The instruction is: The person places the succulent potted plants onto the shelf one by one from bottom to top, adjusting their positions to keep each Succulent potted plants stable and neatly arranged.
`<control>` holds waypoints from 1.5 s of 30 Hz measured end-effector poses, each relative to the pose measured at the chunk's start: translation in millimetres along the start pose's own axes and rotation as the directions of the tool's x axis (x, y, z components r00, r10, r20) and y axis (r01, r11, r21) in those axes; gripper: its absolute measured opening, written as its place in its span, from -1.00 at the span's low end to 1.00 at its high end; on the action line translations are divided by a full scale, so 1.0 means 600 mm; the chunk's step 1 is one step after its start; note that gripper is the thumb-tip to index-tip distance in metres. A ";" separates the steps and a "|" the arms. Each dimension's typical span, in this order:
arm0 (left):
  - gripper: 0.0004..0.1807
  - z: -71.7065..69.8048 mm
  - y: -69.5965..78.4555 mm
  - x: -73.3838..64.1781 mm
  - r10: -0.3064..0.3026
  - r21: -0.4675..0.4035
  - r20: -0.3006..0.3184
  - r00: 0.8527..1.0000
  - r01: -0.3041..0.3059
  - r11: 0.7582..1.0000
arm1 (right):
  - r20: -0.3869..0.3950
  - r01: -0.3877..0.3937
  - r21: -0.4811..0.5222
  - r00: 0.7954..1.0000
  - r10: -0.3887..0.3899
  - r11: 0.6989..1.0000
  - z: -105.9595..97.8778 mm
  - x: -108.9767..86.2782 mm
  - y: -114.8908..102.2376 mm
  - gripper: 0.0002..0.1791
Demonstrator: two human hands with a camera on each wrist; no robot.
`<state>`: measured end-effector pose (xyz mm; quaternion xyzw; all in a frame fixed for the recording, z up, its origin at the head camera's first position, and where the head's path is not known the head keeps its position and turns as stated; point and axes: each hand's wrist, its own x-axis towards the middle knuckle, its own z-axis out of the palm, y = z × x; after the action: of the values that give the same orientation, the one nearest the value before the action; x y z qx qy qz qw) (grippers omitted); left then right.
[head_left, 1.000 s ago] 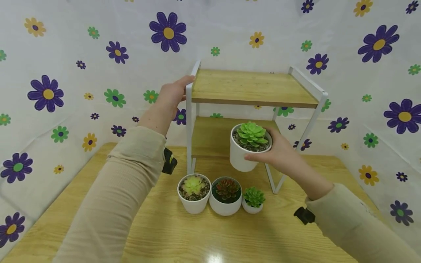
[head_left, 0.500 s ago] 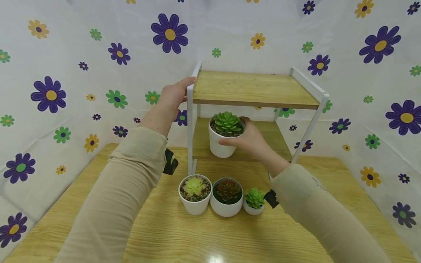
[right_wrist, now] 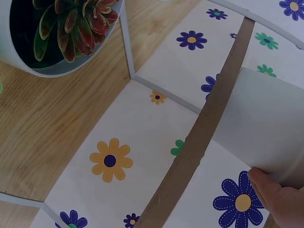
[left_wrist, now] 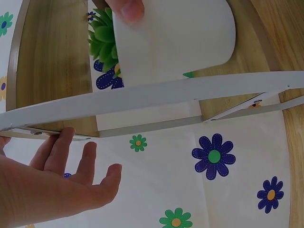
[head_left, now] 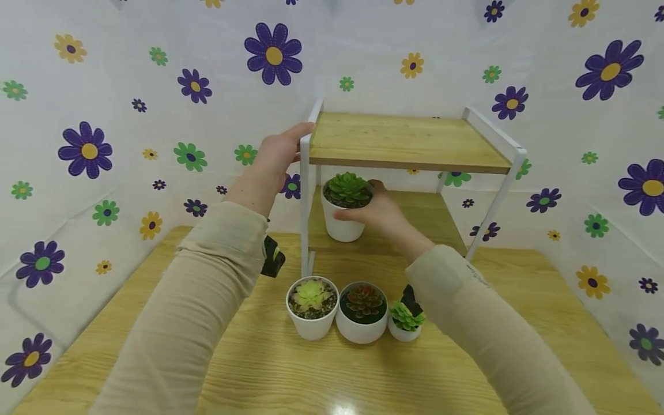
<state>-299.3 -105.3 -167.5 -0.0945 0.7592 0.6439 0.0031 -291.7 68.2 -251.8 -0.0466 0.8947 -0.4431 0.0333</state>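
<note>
White pot (head_left: 343, 223) in RH (head_left: 383, 212), sleeve mark (head_left: 477, 275) illeg.

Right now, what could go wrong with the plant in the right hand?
The white pot in the right hand is near the left front post of the shelf and could knock it. The black wrist device appears in front of the small plant and might brush its leaves if lowered.

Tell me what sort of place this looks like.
Probably a staged tabletop setup indoors, perhaps for filming: flower-print sheeting rises behind and beside a wood-grain table, and a two-tier shelf stands on it with three potted succulents lined up in front.
</note>
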 end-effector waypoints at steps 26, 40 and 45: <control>-0.25 0.002 -0.001 -0.001 -0.023 -0.005 0.005 1.000 0.023 1.000 | 0.036 -0.070 0.057 0.997 0.068 0.996 0.012 -0.002 -0.008 0.21; -0.25 0.001 -0.002 -0.001 -0.026 0.004 -0.015 1.000 0.026 1.000 | 0.097 -0.015 0.025 0.995 0.012 1.000 0.001 -0.058 0.012 -0.03; -0.23 0.004 -0.001 -0.001 -0.022 0.009 -0.012 1.000 0.022 1.000 | 0.106 -0.004 0.010 0.994 0.003 1.000 -0.009 -0.092 0.031 -0.06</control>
<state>-298.9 -103.3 -168.5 -0.1066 0.7610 0.6399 0.0063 -238.7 89.6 -262.5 -0.0684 0.8894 -0.4445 0.0817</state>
